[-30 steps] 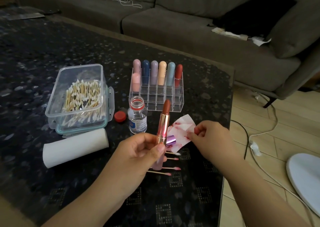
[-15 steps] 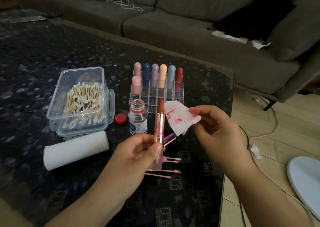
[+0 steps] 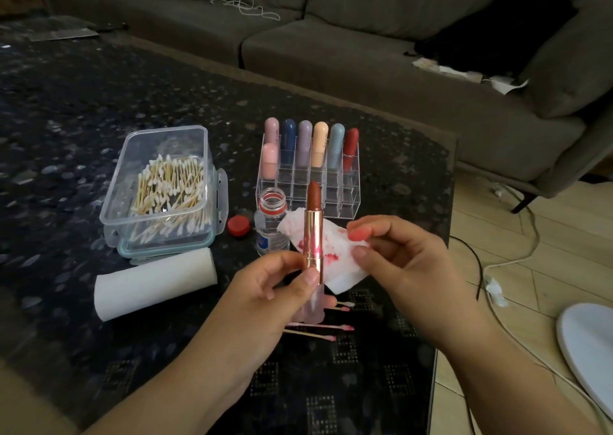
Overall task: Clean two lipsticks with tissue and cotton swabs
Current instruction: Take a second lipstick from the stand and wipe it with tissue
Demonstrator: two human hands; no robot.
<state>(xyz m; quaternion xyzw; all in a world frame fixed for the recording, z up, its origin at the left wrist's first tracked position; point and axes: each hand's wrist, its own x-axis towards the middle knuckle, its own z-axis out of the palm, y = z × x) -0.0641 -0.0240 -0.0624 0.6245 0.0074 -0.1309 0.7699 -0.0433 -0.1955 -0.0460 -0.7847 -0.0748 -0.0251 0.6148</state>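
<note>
Counting what stands on the dark table (image 3: 99,102): seven capped lipsticks in a clear acrylic organizer (image 3: 341,199), six in the back row and one pink one in front at its left end; one open plastic box of cotton swabs (image 3: 166,192); one tissue roll (image 3: 156,283) lying on its side; one small uncapped bottle (image 3: 271,222) with its red cap (image 3: 238,226) just beside it; at least three used swabs (image 3: 318,327) with pink tips lying under the hands. One open lipstick (image 3: 313,232) stands upright in the left hand (image 3: 265,298), forearm reaching in from the lower left, thumb and curled fingers pinching its gold and pale pink tube, brown bullet exposed on top. The right hand (image 3: 404,268) comes in from the lower right, thumb and forefinger pinching one red-stained tissue (image 3: 335,255) held just behind the tube
</note>
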